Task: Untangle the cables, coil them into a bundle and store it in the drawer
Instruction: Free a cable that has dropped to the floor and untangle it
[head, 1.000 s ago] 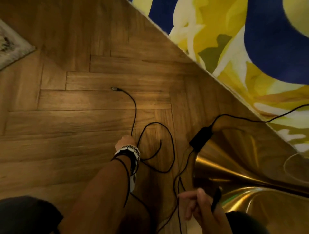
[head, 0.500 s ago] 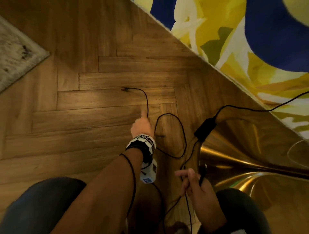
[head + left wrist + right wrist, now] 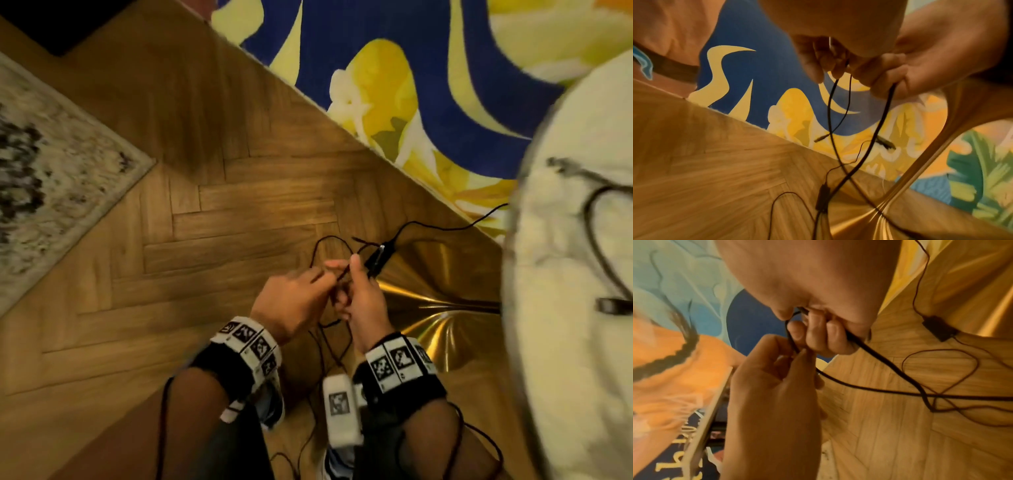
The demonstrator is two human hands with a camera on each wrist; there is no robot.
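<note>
1. Overhead, my left hand [image 3: 289, 303] and right hand [image 3: 364, 301] meet, both pinching black cables [image 3: 342, 274]; the inline box [image 3: 378, 260] hangs at one o'clock.
2. Left wrist: strands [image 3: 838, 146] cross below my fingers, and I judge hard pulling could tighten that crossing.
3. Right wrist: curled fingers [image 3: 818, 337] clamp the thick cable [image 3: 890, 366]; loops trail towards four o'clock. No drawer shows.

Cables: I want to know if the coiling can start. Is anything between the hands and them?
Nothing is. The left hand pinches a thin black cable and the right hand grips another; both cables trail loose over the wooden floor. No drawer shows in any view.
</note>
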